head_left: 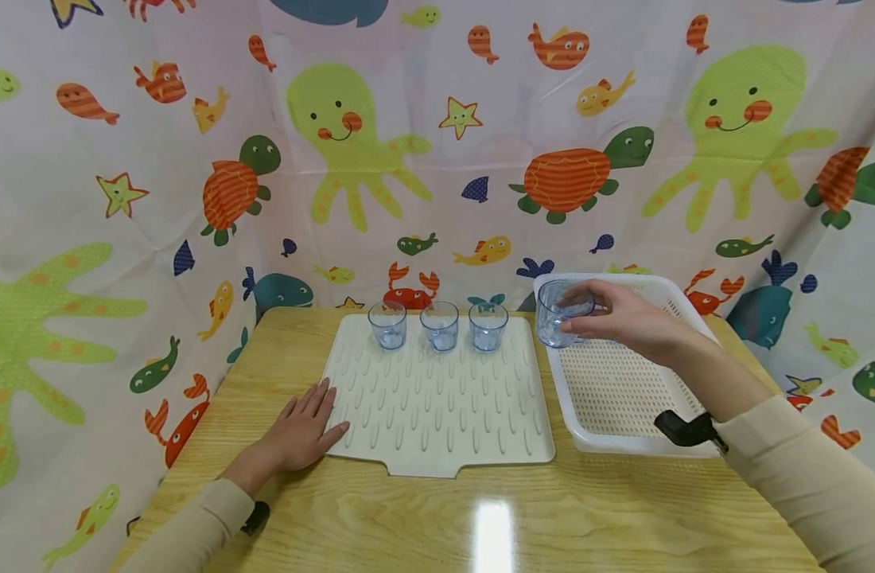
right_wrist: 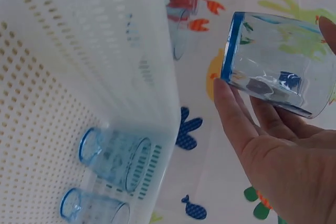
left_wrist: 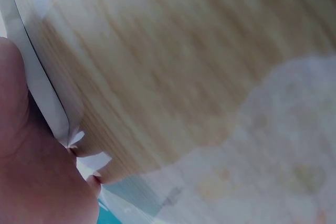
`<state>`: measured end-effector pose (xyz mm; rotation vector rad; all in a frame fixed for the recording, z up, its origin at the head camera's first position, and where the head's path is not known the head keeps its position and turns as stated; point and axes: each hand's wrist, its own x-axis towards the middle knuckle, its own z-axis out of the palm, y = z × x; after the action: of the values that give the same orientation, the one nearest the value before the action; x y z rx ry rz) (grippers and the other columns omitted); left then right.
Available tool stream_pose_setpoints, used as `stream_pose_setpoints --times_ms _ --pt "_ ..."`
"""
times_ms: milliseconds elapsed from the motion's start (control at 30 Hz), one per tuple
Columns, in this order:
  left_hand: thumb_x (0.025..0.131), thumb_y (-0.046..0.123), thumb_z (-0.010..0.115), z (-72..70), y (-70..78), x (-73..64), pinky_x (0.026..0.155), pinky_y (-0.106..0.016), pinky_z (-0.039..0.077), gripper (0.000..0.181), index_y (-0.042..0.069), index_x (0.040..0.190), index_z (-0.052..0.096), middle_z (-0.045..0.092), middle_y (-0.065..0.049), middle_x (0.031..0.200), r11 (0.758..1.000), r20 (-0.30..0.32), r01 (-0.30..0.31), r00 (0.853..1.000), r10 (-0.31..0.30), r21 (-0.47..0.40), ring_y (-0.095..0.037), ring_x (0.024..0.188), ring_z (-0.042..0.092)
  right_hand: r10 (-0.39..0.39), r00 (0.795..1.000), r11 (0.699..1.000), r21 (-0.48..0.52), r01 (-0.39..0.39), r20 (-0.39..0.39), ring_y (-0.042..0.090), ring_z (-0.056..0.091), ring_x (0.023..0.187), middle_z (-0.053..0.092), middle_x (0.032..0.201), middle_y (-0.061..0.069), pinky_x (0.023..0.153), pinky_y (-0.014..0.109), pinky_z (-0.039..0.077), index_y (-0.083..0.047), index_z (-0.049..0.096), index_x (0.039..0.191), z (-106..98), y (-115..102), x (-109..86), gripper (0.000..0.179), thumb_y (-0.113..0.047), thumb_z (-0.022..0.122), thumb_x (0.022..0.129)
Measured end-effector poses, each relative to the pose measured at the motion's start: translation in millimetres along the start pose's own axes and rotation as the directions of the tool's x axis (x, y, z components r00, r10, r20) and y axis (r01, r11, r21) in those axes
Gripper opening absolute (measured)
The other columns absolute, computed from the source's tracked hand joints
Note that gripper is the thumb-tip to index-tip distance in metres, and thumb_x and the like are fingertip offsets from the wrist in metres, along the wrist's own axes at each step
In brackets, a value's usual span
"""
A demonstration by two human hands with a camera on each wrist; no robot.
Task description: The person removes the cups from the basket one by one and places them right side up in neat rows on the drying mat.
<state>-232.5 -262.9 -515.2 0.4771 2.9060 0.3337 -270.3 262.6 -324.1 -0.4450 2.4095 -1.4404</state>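
My right hand [head_left: 627,320] grips a clear bluish drinking glass [head_left: 552,322] between thumb and fingers, over the left back part of the white basket [head_left: 568,410]. In the right wrist view the fingers lie along the side of this glass [right_wrist: 278,64]. Flat on the table, my left hand [head_left: 301,430] has its fingers spread, fingertips right at the left edge of the white ribbed draining board [head_left: 437,410]. Three matching glasses stand in a row along the board's back: a left one [head_left: 388,326], a middle one [head_left: 440,328] and a right one [head_left: 488,328].
Inside the basket, the right wrist view shows two more glasses, one [right_wrist: 115,156] near the corner and another [right_wrist: 94,208] beside it. The wooden table [head_left: 380,525] extends in front of the board. A curtain [head_left: 437,199] with sea animals hangs behind and at both sides.
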Motion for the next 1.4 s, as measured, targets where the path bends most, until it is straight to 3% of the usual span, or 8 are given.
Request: stream_pose_setpoints --times_ms 400,767,1033,1400 --pt "0.106 0.056 0.042 0.6 -1.4 2.0 0.12 -0.067 0.01 0.085 -0.004 0.161 0.019 0.01 -0.023 0.17 1.0 0.003 -0.006 1.0 0.006 0.027 -0.042 0.156 0.011 -0.01 1.0 0.999 0.036 0.011 -0.019 0.032 0.061 0.122 0.052 0.143 0.018 0.102 0.047 0.049 -0.002 0.047 0.141 38 -19 -7.8 0.064 -0.028 0.079 0.092" --pt "0.107 0.056 0.042 1.2 -2.5 2.5 0.12 -0.068 0.011 0.084 -0.004 0.161 0.019 0.01 -0.023 0.17 1.0 -0.001 -0.01 1.0 0.01 0.025 -0.043 0.156 0.011 -0.027 0.999 0.997 0.067 0.029 -0.031 0.03 0.063 0.123 0.055 0.142 0.017 0.1 0.046 0.051 -0.005 0.048 0.142 81 -25 -5.4 0.069 -0.028 0.083 0.088" --pt "0.106 0.057 0.041 -1.8 -3.8 3.1 0.12 -0.067 0.009 0.085 -0.003 0.162 0.017 0.008 -0.022 0.17 1.0 0.017 -0.005 1.0 0.004 0.022 -0.042 0.156 0.009 -0.048 0.999 0.993 0.107 0.05 -0.025 0.034 0.056 0.13 0.055 0.141 0.013 0.1 0.048 0.051 -0.009 0.051 0.14 114 -28 2.1 0.066 -0.026 0.085 0.086" --pt "0.106 0.058 0.04 -0.1 -5.2 3.4 0.12 -0.067 0.008 0.086 -0.002 0.162 0.016 0.007 -0.021 0.17 1.0 0.026 -0.006 1.0 0.006 0.015 -0.041 0.156 0.008 -0.059 0.996 0.992 0.109 0.065 -0.062 0.033 0.058 0.126 0.056 0.139 0.011 0.096 0.046 0.054 -0.007 0.052 0.138 154 -22 18.7 0.068 -0.027 0.086 0.084"
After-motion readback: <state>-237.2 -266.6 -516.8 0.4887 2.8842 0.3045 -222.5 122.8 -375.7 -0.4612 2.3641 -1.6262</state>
